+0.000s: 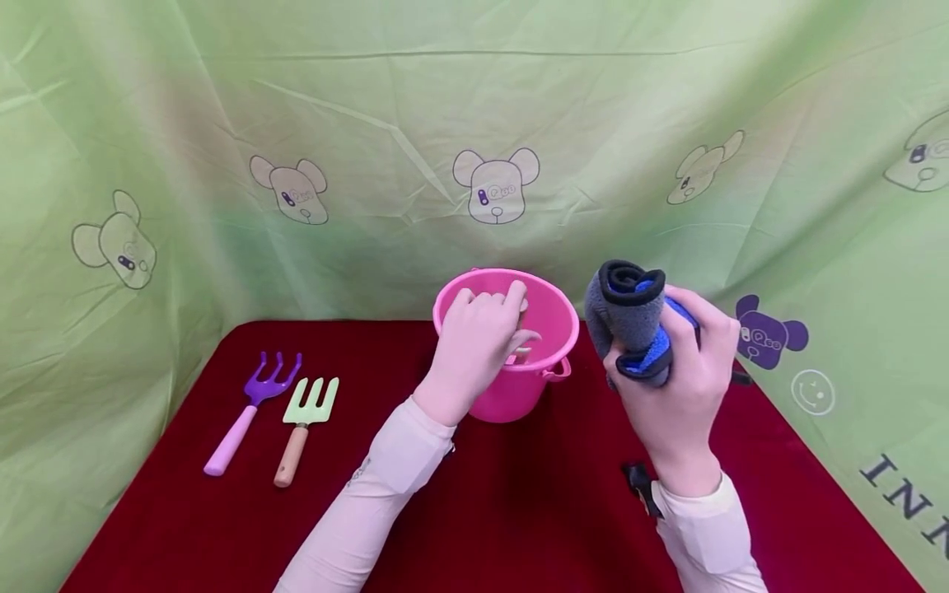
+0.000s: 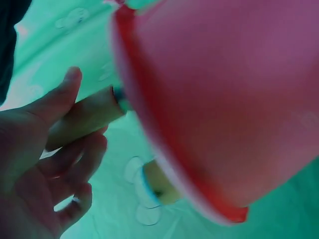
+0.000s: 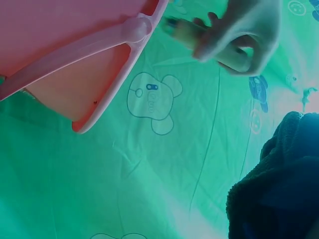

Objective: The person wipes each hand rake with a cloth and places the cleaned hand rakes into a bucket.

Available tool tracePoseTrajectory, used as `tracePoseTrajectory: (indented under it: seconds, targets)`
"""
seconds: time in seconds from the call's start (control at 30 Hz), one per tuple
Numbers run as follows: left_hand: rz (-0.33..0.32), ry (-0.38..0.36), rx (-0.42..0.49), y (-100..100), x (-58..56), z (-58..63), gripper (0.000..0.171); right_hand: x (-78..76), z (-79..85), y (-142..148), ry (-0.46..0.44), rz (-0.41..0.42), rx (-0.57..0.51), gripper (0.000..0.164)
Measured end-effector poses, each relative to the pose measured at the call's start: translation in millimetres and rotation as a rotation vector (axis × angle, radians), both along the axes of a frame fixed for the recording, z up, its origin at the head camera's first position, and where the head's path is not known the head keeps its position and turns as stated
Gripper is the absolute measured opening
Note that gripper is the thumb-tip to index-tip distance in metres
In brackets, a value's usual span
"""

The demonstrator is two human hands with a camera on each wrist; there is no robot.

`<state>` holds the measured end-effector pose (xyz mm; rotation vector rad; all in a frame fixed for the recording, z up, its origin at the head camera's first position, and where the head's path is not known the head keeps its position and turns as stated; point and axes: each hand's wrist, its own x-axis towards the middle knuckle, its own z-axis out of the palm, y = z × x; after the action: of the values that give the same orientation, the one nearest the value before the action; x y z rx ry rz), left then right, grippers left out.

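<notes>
In the head view, my left hand (image 1: 478, 342) is over the mouth of a pink bucket (image 1: 511, 399). It grips a wooden-handled tool (image 2: 89, 117) by the handle, seen in the left wrist view; the tool's far end is hidden behind the bucket rim. A second wooden handle (image 2: 162, 181) sticks out past the rim there. To the right of the bucket, my right hand (image 1: 682, 379) holds up a rolled grey and blue towel (image 1: 630, 317) with black edging, fingers curled round it. The towel shows only as a dark mass in the right wrist view.
On the left of the red-covered table (image 1: 549, 511) lie a purple hand rake (image 1: 255, 399) with a pink handle and a pale green hand fork (image 1: 300, 428) with a wooden handle. A green printed curtain (image 1: 385, 247) surrounds the table's back and sides. Part of a dark object (image 1: 740, 378) shows behind the right hand.
</notes>
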<state>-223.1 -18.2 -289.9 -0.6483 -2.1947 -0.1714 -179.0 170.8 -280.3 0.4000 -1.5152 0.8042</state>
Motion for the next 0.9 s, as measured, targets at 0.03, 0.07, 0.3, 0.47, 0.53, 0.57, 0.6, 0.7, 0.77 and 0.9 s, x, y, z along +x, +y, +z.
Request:
tracePoseTrajectory:
  seconds: [0.03, 0.07, 0.3, 0.47, 0.53, 0.57, 0.6, 0.7, 0.77, 0.9]
  targets:
    - [0.036, 0.033, -0.033, 0.0, -1.7, -3.2, 0.046, 0.2, -0.1, -0.3, -0.001, 0.0, 0.002, 0.037]
    - [0.062, 0.061, -0.057, -0.2, -3.0, -6.7, 0.048, 0.5, -0.2, -0.5, -0.005, -0.001, 0.006, 0.037]
    - [0.056, 0.086, -0.108, -4.3, -6.0, -26.0, 0.044, 3.7, -1.8, -1.3, -0.051, 0.006, 0.036, 0.038]
    - [-0.015, 0.033, -0.171, -8.4, -7.0, -34.0, 0.043, 3.2, -0.5, -2.3, -0.054, 0.011, 0.05, 0.038]
    - [-0.036, 0.015, -0.197, -10.3, -7.1, -35.7, 0.043, 2.1, 0.6, -3.2, -0.052, 0.021, 0.059, 0.038]
    - [-0.046, 0.003, -0.204, -11.3, -7.1, -36.4, 0.043, 1.4, 1.4, -3.3, -0.052, 0.025, 0.067, 0.039]
    - [-0.053, -0.006, -0.208, -12.3, -6.9, -36.7, 0.042, 0.9, 2.1, -3.5, -0.054, 0.031, 0.074, 0.039]
    - [-0.066, -0.033, -0.211, -14.5, -6.2, -36.2, 0.039, -0.2, 3.2, -4.5, -0.058, 0.037, 0.087, 0.039]
    - [-0.076, -0.051, -0.208, -15.0, -6.4, -35.8, 0.037, -0.3, 3.9, -4.5, -0.06, 0.034, 0.088, 0.039]
    - [-0.081, -0.077, -0.191, -15.2, -6.2, -36.9, 0.034, -0.5, 3.3, -5.1, -0.056, 0.031, 0.085, 0.039]
